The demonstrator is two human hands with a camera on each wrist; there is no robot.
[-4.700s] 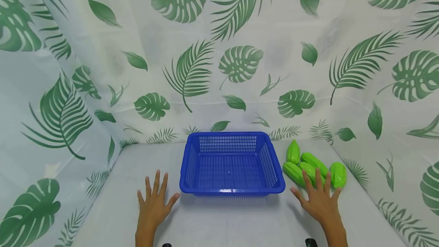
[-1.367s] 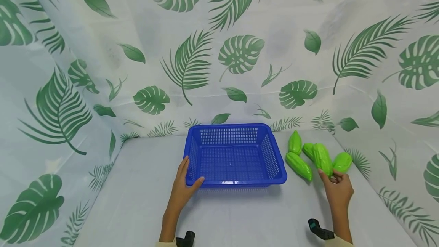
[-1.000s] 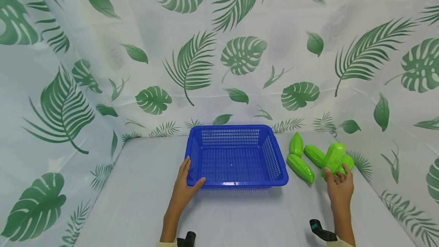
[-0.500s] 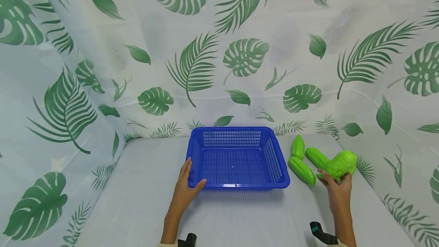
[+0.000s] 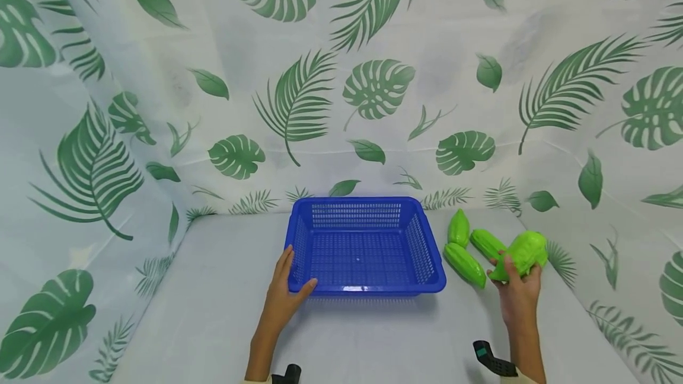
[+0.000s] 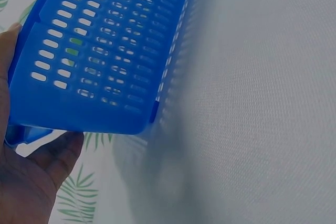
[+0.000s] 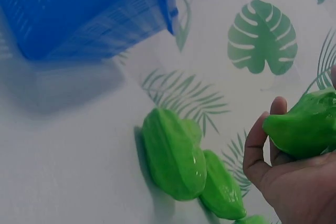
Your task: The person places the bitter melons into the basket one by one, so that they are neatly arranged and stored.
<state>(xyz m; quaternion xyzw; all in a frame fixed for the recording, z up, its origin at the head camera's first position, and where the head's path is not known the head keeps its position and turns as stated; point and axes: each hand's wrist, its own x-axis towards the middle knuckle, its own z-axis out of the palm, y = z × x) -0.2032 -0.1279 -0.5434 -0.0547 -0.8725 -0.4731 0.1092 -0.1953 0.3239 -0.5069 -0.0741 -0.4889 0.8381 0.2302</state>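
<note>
A blue plastic basket (image 5: 365, 290) with slotted walls stands upright on the table. My left hand (image 5: 281, 298) holds its near left corner, thumb at the front rim and fingers along the left rim; the left wrist view shows the basket wall (image 6: 94, 51) from outside. At the right, my right hand (image 5: 519, 298) grips a glossy green, ridged, papaya-like fruit (image 5: 525, 250), its pointed end toward the basket. In the right wrist view the fingers curl around this fruit (image 7: 304, 127). More such fruits lie nearby: one upright (image 5: 458, 229), one slanting (image 5: 465, 264), one behind (image 5: 487, 243).
The white tabletop (image 5: 368, 342) runs back to a hanging white sheet (image 5: 315, 188) with a green leaf print, which also closes off the left and right sides. The fruits lie between the basket and the right-hand sheet. A dark wrist device (image 5: 493, 360) sits at each forearm.
From both hands spread open, the left has gone to the basket's corner and the right has picked up a green fruit. The held fruit has moved right and tilted, covering the rightmost one.
</note>
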